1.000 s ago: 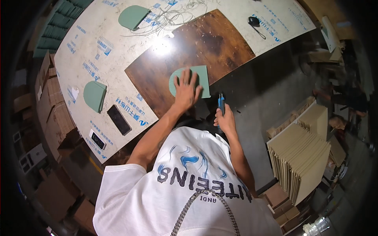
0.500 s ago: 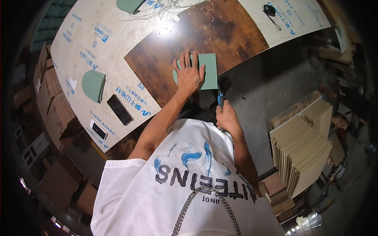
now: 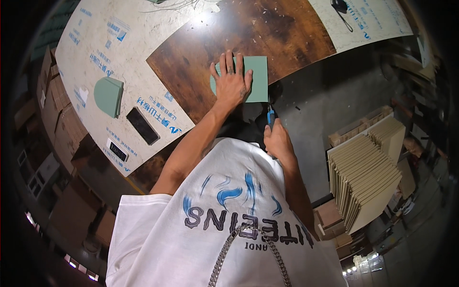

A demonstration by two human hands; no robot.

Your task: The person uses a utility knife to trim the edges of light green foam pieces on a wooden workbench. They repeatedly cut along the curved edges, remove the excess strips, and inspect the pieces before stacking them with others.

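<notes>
A green sheet piece (image 3: 258, 80) with a rounded left end lies on the brown wooden board, its straight right end jutting past the board's edge. My left hand (image 3: 231, 81) rests flat on top of it, fingers spread. Just below the sheet's lower right corner, my right hand (image 3: 279, 139) is wrapped round the blue handle of a utility knife (image 3: 271, 118). The knife's thin tip points up toward that corner; whether it touches the sheet I cannot tell.
Left on the white table are stacked green rounded pieces (image 3: 109, 97), a black phone (image 3: 142, 126) and a small digital clock (image 3: 117, 150). A black corded object (image 3: 339, 6) lies far right. Beige panels (image 3: 366, 174) stand in a row on the right; cardboard (image 3: 71, 119) is stacked left.
The view has shifted a little, moving the table things up and left. My right hand and the knife sit slightly lower relative to the sheet's corner. My left hand stays on the sheet.
</notes>
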